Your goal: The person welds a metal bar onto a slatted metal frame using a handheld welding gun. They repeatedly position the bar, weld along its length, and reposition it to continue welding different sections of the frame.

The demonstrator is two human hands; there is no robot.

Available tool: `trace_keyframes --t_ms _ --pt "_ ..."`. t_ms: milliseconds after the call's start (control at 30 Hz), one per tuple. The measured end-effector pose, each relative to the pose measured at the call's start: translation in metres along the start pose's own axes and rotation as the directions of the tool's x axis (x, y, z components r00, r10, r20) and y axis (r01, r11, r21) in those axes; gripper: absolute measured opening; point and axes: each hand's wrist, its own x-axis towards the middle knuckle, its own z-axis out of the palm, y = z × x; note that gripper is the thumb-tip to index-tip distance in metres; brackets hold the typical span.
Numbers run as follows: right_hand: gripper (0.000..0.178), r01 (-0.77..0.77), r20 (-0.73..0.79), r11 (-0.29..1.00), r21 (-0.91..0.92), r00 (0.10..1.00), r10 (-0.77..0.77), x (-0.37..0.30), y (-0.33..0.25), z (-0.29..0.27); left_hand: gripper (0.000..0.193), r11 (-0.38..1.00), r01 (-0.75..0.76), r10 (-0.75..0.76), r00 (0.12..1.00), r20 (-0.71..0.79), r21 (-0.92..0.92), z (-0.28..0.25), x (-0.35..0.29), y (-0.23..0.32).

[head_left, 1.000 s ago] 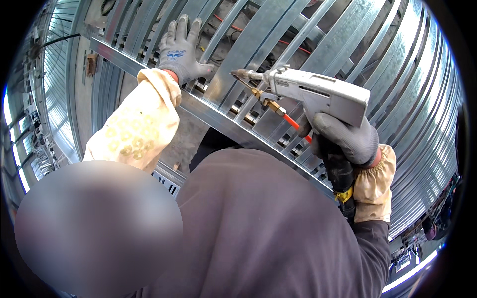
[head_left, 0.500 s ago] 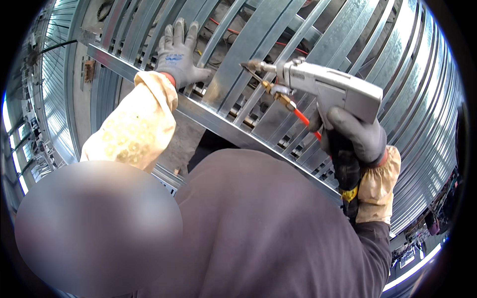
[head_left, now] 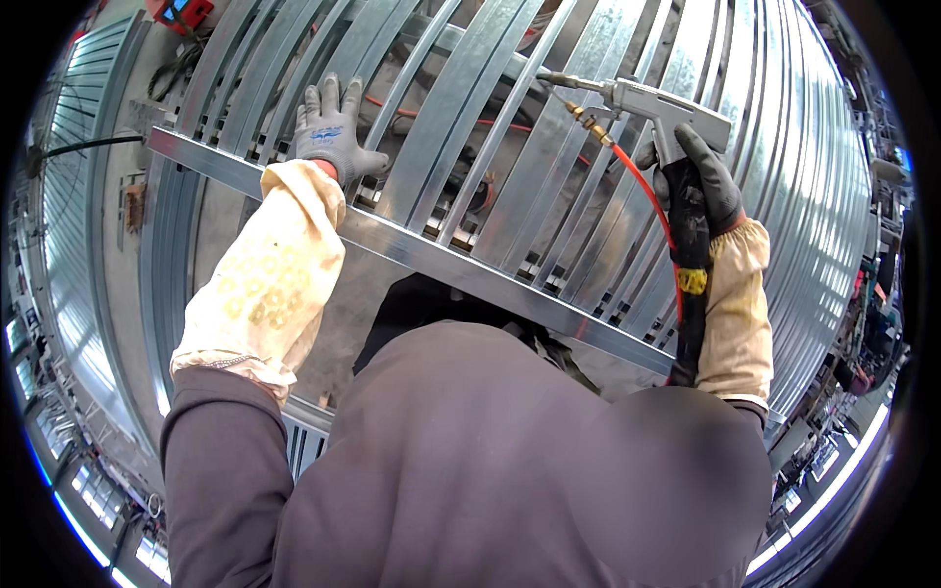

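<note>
My left hand point(head_left: 331, 134), in a grey work glove, lies with fingers spread on the galvanized metal slats point(head_left: 446, 127), close to the long front rail point(head_left: 421, 248) of the frame. In my right hand point(head_left: 713, 176), also gloved in grey, is a silver pistol-shaped welding gun point(head_left: 667, 108) with a black grip. Its nozzle points left over the slats; whether the tip touches metal I cannot tell. A thin wire guide with brass fittings point(head_left: 588, 121) sits under the nozzle, joined to an orange-red hose point(head_left: 647, 191). Pale protective sleeves point(head_left: 265, 265) cover both forearms.
More slats run side by side to the right, curving in the fisheye view. Cables and hoses show on the floor through the gaps. A red machine point(head_left: 180, 12) stands at the far left. Ribbed metal panels point(head_left: 78, 206) and long profiles point(head_left: 174, 255) lie at left.
The view has shifted, showing more of my left arm. My right hand has carried the welding gun farther from my body. My left hand still rests spread on the slats.
</note>
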Motion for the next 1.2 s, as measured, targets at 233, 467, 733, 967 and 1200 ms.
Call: trace_keyframes --t_ms 233,467,733,967,1200 --pt "0.055 0.008 -0.218 0.996 0.092 0.976 0.013 0.002 0.031 -0.062 0.127 1.000 0.010 -0.010 1.000 0.006 -0.026 -0.003 -0.008 0.002" --pt "0.066 0.002 -0.161 0.986 0.167 0.987 0.025 0.020 0.075 -0.106 0.127 0.999 0.028 -0.028 1.000 0.005 -0.045 -0.006 -0.012 0.004" --pt "0.047 -0.034 -0.197 0.896 0.443 0.971 0.134 0.031 0.098 -0.118 0.130 0.992 0.072 -0.072 0.997 0.001 -0.100 -0.001 -0.012 0.000" --pt "0.025 0.218 -0.397 0.941 -0.259 0.864 -0.309 -0.011 0.110 -0.092 0.130 0.987 0.053 -0.065 0.995 -0.075 -0.154 0.008 -0.014 -0.002" --pt "0.065 0.032 -0.363 0.536 -0.843 0.703 -0.612 -0.007 0.057 -0.022 0.126 0.976 0.054 -0.065 0.997 -0.043 -0.211 0.002 -0.018 0.000"
